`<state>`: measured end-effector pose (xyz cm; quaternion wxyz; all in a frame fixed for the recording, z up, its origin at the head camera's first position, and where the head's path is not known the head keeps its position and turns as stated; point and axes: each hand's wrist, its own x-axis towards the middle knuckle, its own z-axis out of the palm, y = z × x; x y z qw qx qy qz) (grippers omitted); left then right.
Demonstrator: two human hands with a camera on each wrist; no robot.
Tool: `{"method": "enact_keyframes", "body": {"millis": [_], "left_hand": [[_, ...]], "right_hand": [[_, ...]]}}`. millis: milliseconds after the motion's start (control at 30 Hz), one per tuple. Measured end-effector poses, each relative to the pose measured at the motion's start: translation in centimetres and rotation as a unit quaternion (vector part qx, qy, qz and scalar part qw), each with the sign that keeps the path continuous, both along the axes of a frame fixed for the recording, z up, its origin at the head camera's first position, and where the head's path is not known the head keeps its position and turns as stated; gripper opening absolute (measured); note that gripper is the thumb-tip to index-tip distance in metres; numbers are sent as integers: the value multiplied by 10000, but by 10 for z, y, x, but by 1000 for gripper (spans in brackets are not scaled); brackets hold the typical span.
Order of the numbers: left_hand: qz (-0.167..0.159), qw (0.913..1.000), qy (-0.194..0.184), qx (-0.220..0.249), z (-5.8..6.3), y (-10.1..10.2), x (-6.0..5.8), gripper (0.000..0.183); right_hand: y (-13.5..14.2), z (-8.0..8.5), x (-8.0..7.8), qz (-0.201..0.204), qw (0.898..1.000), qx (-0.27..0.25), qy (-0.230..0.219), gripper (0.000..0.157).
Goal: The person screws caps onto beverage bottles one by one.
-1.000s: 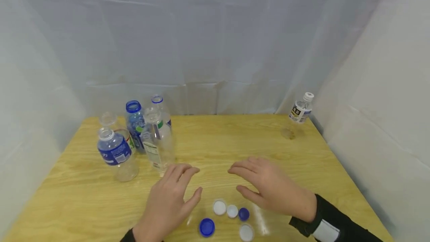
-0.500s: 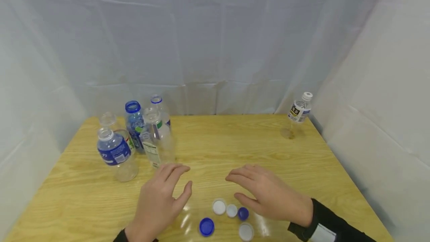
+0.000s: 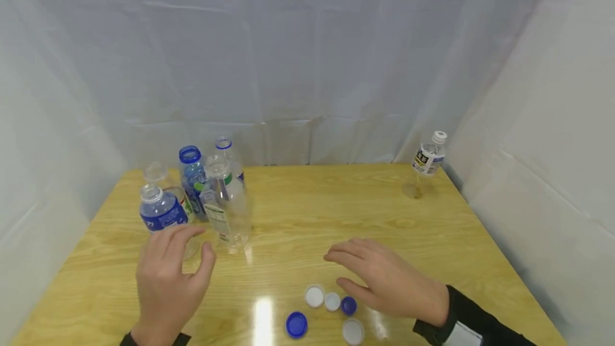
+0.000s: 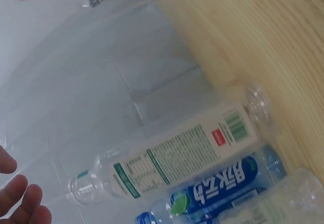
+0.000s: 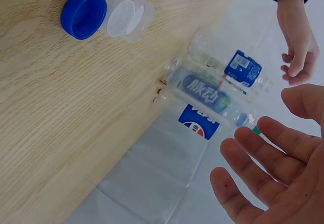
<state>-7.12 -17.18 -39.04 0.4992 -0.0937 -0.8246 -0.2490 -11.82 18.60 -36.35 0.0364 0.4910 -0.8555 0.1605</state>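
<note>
My left hand (image 3: 170, 282) hovers at the left, thumb apart from the loosely bent fingers, with nothing in it. In the head view it overlaps the lower part of a clear bottle with a blue label (image 3: 163, 215). Behind stand a blue-tinted bottle (image 3: 192, 175), a tall clear bottle with a pale label (image 3: 223, 207) and other clear bottles, their mouths uncapped. My right hand (image 3: 379, 276) is held over the table right of centre, fingers relaxed and holding nothing. Below it lie a dark blue cap (image 3: 348, 305), a larger blue cap (image 3: 296, 325) and white caps (image 3: 314, 296).
A bottle with a white cap (image 3: 430, 154) stands alone at the far right corner of the wooden table (image 3: 307, 202). Pale sheeting (image 3: 307, 68) hangs along the back and both sides.
My left hand has moved left, away from the centre, to in front of the blue-labelled bottle. My right hand has stayed nearly still, and the bottles and caps stand as before.
</note>
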Motion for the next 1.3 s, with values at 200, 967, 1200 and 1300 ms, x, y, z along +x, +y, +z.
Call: {"method": "enact_keyframes", "body": {"millis": [200,967,1200,1300], "left_hand": [[630,9977,29,256,-1,-25,-4,42],[1170,9142,-2879,2600,-25,-64,-32,126],[1037,8898,-3345,2927,-36,-67,-39,129],[1148,8791,-3601,2904,-41,-67,-42,129]], "right_hand": [[2,-2,0,0,10000,-64,8,40],[6,-3,-3,-114,9999,-48,85,39],[6,-4,-4,-135,9999,15,99,39],[7,-5,-4,-114,9999,16,115,38]]}}
